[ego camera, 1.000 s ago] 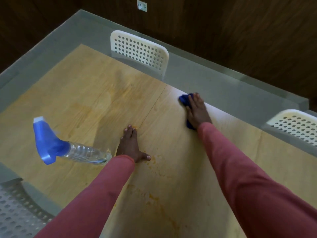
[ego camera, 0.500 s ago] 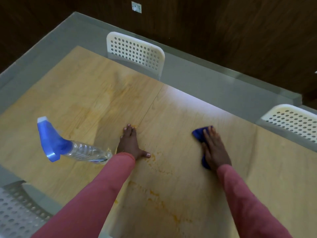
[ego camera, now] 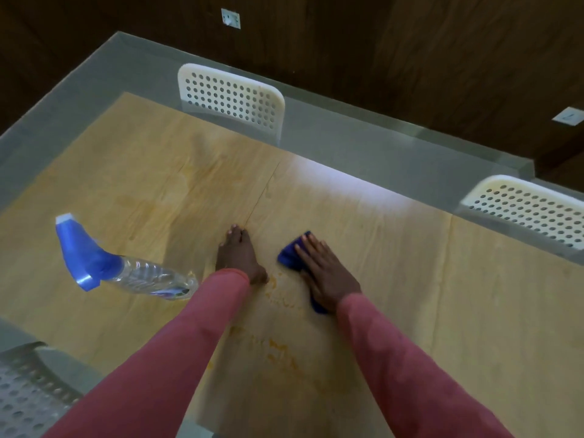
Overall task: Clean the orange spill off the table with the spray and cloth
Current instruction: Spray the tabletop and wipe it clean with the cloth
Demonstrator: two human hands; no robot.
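Observation:
My right hand (ego camera: 327,276) presses flat on a blue cloth (ego camera: 290,255) on the wooden table (ego camera: 442,295), with the cloth showing past my fingertips and by my wrist. Orange spill marks (ego camera: 279,350) dot the wood between my arms and run toward the near edge. My left hand (ego camera: 238,256) rests flat on the table, fingers straight, just left of the cloth. A clear spray bottle (ego camera: 148,276) with a blue trigger head stands on the table to the left of my left arm.
A white perforated chair (ego camera: 232,96) stands at the far edge and another chair (ego camera: 531,210) at the right. A grey perforated chair (ego camera: 22,393) shows at the near left. A frosted glass border (ego camera: 363,140) rims the wood panel.
My right hand has slid the cloth from the far edge back toward me and leftward, close beside my left hand. The left hand and bottle stayed put.

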